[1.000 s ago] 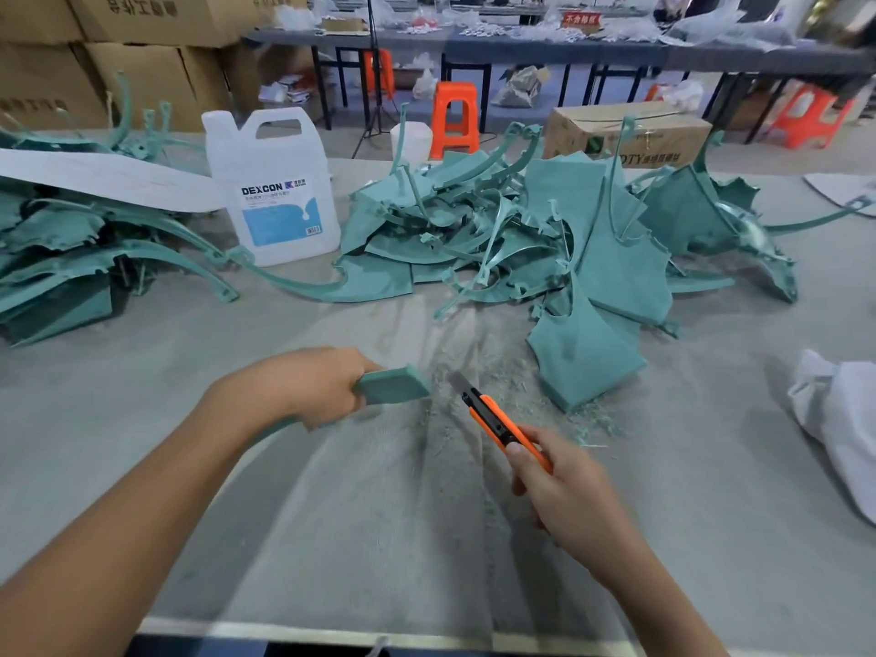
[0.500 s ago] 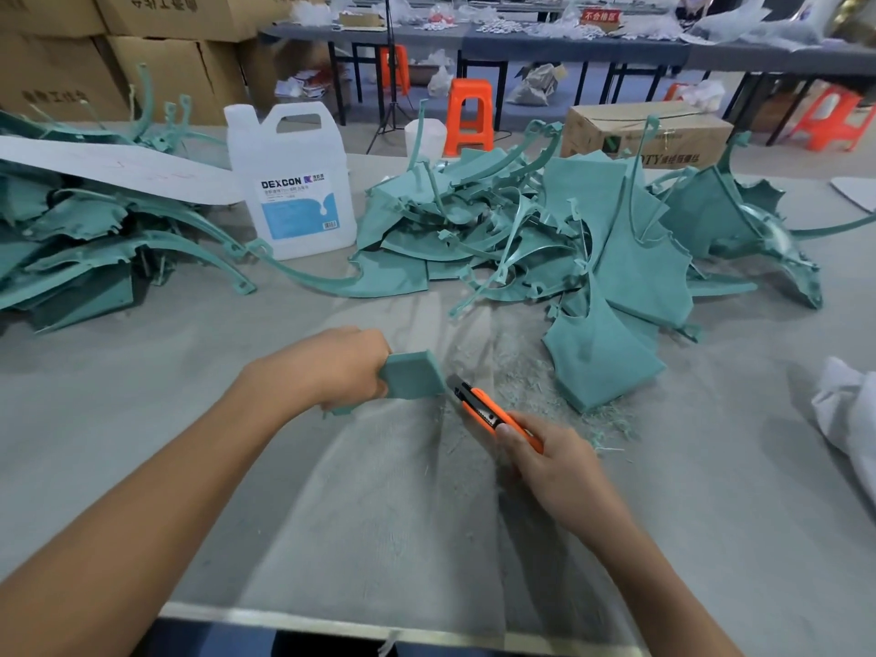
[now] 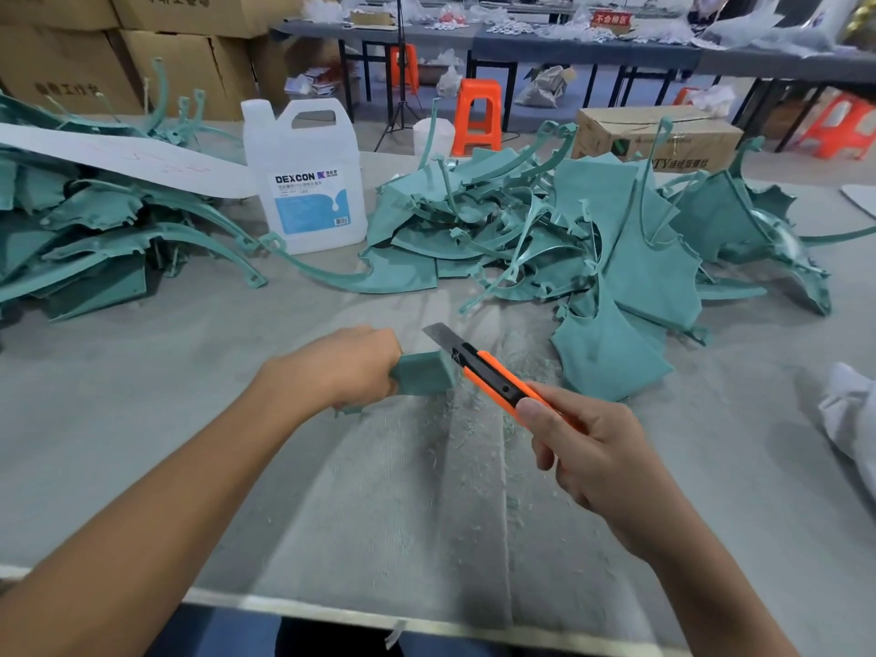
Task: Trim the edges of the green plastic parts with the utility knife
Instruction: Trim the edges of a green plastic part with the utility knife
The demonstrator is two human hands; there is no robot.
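Observation:
My left hand (image 3: 343,367) grips a green plastic part (image 3: 424,374) above the grey table; only the part's blunt end sticks out to the right of my fist. My right hand (image 3: 590,450) holds an orange and black utility knife (image 3: 497,379) by its handle. Its extended blade (image 3: 438,335) lies against the far right edge of the held part, pointing up and left. A large heap of green plastic parts (image 3: 592,239) lies behind my hands. Another pile of green parts (image 3: 90,239) sits at the far left.
A white DEXCON jug (image 3: 305,177) stands between the two piles. Green shavings (image 3: 474,419) litter the table cloth under my hands. A white rag (image 3: 853,419) lies at the right edge. A cardboard box (image 3: 659,137) sits behind the heap; orange stools and tables stand beyond.
The knife has come up to the held part, and its blade now slides along the part's right edge. My left hand has shifted slightly right and away with the part.

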